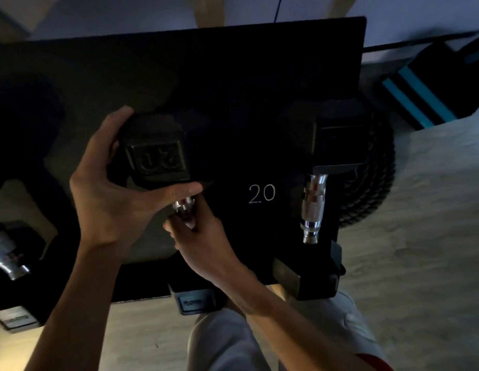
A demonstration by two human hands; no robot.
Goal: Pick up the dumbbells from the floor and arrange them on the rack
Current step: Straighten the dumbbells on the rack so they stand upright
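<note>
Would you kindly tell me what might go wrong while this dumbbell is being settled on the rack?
The left hand wraps the dumbbell head, so its fingers may get pinched against the rack. The right hand grips only the handle, and the near head overhangs the rack's front edge, so it might tip toward the legs.

We note the left hand [110, 188] cupping the far head of a dumbbell [155, 159], thumb along the near edge of its embossed face. The right hand [203, 245] grips the chrome handle just nearer us. Both are over the black rack [233, 76]. Right of the hands: a white "20" mark [261, 194], then a second dumbbell [313, 207] lying on the rack. Far left of the hands: a third dumbbell [5, 253], blurred.
</note>
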